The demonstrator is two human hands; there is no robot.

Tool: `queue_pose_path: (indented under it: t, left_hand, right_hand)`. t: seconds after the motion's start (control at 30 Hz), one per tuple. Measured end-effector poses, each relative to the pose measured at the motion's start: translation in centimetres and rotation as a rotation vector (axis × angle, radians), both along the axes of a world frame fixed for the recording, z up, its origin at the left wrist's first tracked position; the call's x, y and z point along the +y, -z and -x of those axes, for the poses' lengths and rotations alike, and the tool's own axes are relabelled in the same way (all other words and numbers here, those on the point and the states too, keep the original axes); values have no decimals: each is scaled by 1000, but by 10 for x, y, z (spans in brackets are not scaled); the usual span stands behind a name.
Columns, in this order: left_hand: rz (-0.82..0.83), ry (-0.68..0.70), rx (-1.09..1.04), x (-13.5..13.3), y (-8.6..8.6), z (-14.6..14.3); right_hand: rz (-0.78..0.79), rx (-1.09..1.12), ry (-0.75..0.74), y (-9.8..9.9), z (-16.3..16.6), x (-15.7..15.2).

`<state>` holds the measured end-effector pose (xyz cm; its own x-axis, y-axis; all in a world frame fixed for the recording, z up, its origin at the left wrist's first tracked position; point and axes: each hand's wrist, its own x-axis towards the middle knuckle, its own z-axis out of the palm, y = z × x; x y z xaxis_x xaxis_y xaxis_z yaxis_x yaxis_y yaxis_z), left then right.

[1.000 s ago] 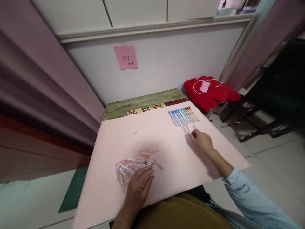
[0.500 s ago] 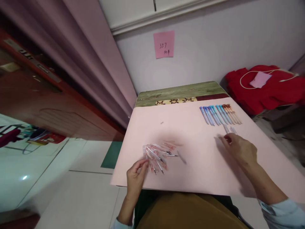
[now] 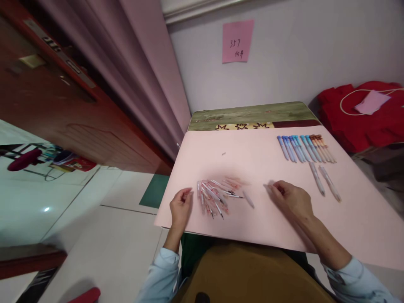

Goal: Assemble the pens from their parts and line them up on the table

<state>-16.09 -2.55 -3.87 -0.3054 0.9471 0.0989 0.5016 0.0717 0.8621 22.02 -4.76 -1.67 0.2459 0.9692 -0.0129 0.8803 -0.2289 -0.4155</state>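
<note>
A loose heap of clear and pink pens (image 3: pixel 217 194) lies on a pink sheet (image 3: pixel 265 168) covering a small table. My left hand (image 3: pixel 181 206) rests just left of the heap, fingers curled together, nothing visible in them. My right hand (image 3: pixel 292 200) lies on the sheet to the right of the heap, fingers bent, holding nothing that I can see. A single grey pen (image 3: pixel 248 198) lies between the heap and my right hand. A neat row of blue and brown pens (image 3: pixel 305 148) lies at the far right, with two more pens (image 3: pixel 323 183) below it.
A pink note (image 3: pixel 237 41) is stuck on the wall behind the table. Red cloth (image 3: pixel 360 118) with a cord lies on something at the right. A curtain (image 3: pixel 148 71) and a dark red door (image 3: pixel 63 105) stand at the left. The floor is pale tile.
The view swung left and down. My right hand drew back from the two pens below the row toward the heap. My left hand moved from on the heap to its left side.
</note>
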Motion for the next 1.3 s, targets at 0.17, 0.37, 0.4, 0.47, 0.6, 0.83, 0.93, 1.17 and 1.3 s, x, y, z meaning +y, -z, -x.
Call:
queue_pose_path:
  t: [0.17, 0.37, 0.4, 0.47, 0.6, 0.83, 0.93, 1.17, 1.3]
  left_hand:
    - [-75, 78, 118, 11, 9, -10]
    - [-102, 76, 105, 10, 16, -11]
    - [-100, 69, 99, 10, 16, -11]
    - [-91, 70, 93, 10, 15, -11]
    - [-82, 74, 88, 9, 14, -12]
    - [3, 60, 56, 18, 13, -10]
    - [113, 65, 63, 30, 8, -7]
    - [201, 93, 205, 38, 1, -9]
    - [209, 79, 205, 36, -1, -13]
  right_hand:
    - [-29, 18, -44, -2, 10, -2]
    - [-86, 189, -197, -1, 40, -11]
    - [-101, 179, -248, 1, 47, -11]
    - [-113, 107, -346, 4, 60, -10]
    - [-104, -119, -477, 10, 85, -5]
    - [-199, -405, -576, 21, 101, -4]
    - [-235, -435, -626, 19, 97, -1]
    - [-251, -406, -554, -4, 70, 0]
    - [-178, -339, -410, -6, 49, -5]
